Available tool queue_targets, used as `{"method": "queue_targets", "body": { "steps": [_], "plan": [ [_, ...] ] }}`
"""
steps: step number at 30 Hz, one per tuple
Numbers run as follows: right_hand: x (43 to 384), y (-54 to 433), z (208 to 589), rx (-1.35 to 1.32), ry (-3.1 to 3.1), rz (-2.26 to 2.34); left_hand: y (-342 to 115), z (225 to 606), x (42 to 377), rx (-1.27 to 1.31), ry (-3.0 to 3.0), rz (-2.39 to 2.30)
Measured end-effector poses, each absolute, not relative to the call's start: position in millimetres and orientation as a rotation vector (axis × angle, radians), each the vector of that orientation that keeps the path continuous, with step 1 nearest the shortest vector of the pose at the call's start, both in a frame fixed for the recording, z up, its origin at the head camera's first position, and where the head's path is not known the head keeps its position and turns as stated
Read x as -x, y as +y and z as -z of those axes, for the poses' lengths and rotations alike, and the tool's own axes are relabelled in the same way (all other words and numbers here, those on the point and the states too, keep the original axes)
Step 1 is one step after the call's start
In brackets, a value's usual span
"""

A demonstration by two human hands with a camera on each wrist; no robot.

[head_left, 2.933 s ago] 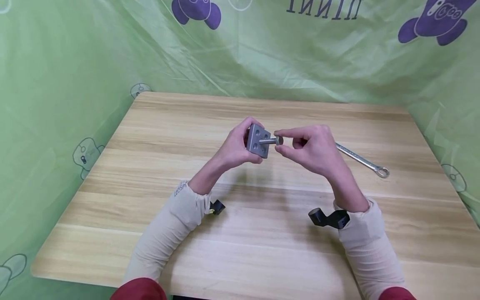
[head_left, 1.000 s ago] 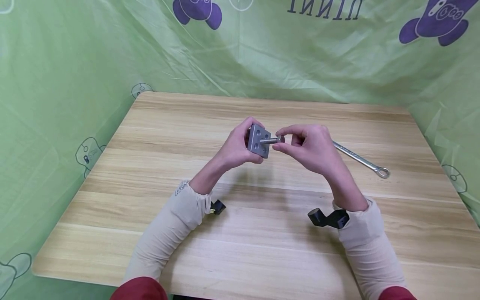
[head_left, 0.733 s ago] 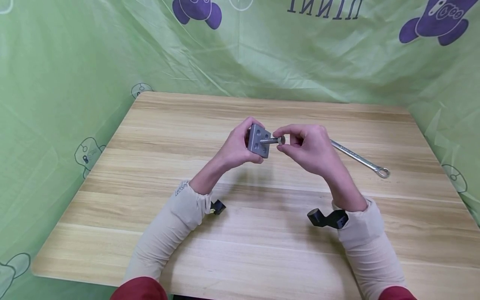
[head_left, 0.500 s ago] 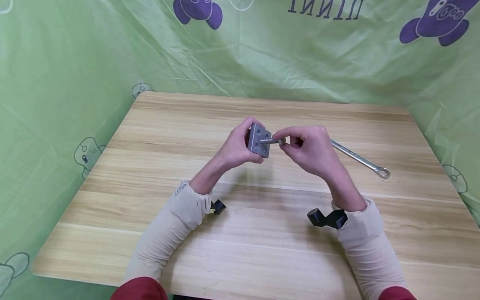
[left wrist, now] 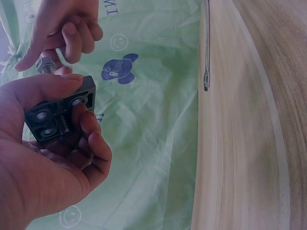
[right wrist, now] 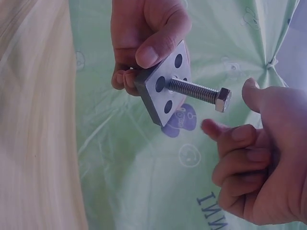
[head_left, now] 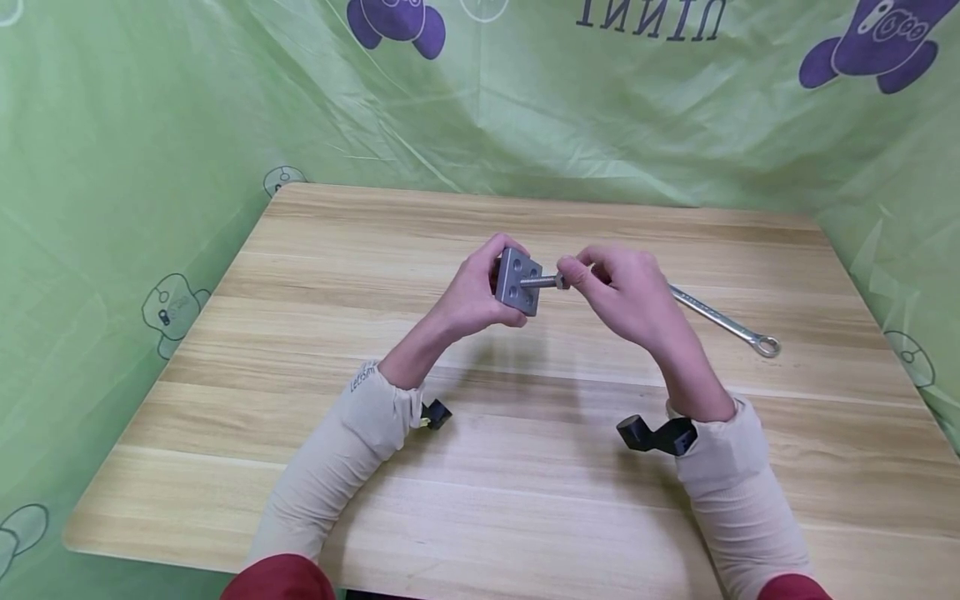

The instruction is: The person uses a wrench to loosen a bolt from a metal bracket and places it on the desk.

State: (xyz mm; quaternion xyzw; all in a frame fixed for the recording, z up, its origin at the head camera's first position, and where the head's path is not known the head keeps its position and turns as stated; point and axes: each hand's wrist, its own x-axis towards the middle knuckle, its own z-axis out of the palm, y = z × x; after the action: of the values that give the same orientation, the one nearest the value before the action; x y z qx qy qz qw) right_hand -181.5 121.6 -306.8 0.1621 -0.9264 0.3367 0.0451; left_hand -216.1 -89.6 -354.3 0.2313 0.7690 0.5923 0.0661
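My left hand (head_left: 468, 292) grips a square grey metal plate (right wrist: 160, 96) by its edges, above the table. Several holes mark its face. A hex bolt (right wrist: 196, 91) is set in the middle hole, with a long threaded stretch and its head standing out on the right. In the left wrist view, the bolt's threaded end (left wrist: 62, 124) shows on the plate's other side, near the curled left fingers. My right hand (head_left: 626, 292) is at the bolt head, thumb and forefinger spread around it; the right wrist view shows a gap between these fingertips and the head. Its other fingers are curled.
A silver wrench (head_left: 723, 321) lies on the wooden table (head_left: 525, 500) at right, its left end hidden behind the right hand. Green printed cloth (head_left: 585, 125) hangs behind and beside the table. Each wrist wears a black camera mount (head_left: 656, 435).
My right thumb and forefinger have shifted around the bolt head, and the thumb now sits higher than half a second ago. The left hand and the plate have stayed in place.
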Motion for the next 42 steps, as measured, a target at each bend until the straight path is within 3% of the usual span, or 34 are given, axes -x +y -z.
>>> {"method": "queue_targets", "body": {
  "steps": [18, 42],
  "plan": [
    [181.4, 120.2, 308.5, -0.590, -2.857, -1.055, -89.8, 354.3, 216.2, -0.708, 2.327, -1.782],
    [180.4, 116.4, 318.1, -0.860, -2.380, -0.927, -89.4, 354.9, 216.3, -0.708, 2.323, -1.779]
  ]
}}
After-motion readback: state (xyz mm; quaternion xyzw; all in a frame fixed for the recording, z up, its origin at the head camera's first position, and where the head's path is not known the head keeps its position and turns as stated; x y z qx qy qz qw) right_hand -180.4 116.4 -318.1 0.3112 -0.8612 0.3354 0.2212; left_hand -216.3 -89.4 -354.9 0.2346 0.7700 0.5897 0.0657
